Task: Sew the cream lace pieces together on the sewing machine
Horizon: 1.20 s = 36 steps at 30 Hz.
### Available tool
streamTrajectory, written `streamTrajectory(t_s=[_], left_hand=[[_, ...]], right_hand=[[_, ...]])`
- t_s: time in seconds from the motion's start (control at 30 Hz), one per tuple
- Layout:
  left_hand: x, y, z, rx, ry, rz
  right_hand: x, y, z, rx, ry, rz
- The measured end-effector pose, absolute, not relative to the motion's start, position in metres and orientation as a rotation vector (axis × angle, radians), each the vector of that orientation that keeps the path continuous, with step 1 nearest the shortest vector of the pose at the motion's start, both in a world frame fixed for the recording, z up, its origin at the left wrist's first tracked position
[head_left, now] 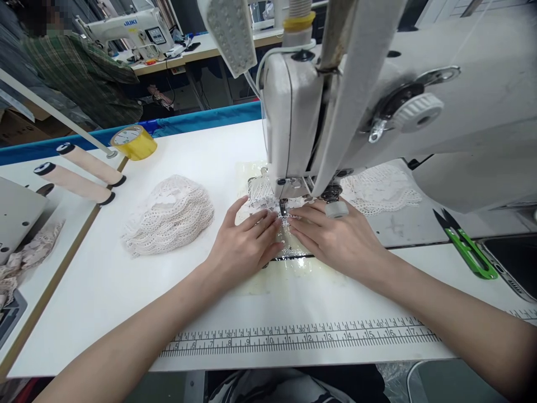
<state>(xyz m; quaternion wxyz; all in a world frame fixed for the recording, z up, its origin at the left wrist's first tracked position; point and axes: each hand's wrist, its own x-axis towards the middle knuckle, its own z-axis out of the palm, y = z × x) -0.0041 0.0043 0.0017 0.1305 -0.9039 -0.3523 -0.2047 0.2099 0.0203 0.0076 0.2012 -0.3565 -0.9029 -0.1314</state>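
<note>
A white sewing machine head (300, 117) stands over the table, its presser foot on a piece of white lace (262, 193). Just left of the foot, my left hand (247, 238) lies palm down on the lace with its fingers spread. My right hand (335, 232) rests flat at the right of the foot, fingertips on the lace and partly behind a machine knob. Both hands press on the fabric without gripping it. More lace (381, 190) lies under the machine arm at the right. A heap of white lace (172, 215) sits on the table to the left.
Green thread snips (472, 252) and a dark phone (514, 263) lie at the right. Thread cones (78, 182) and yellow tape (136, 144) are at the left. A printed ruler (289, 338) runs along the front edge. Behind, a person (84, 73) is beside another sewing machine (134, 34).
</note>
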Motion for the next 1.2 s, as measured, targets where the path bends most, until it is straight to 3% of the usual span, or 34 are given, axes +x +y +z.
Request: streamTrajectory(t_s=[1.2], left_hand=[[-0.0042,0.0081,-0.0016,-2.620,-1.080,-0.595]], right_hand=[[0.2125,0.0245,0.0050,-0.974,-2.526,-0.459]])
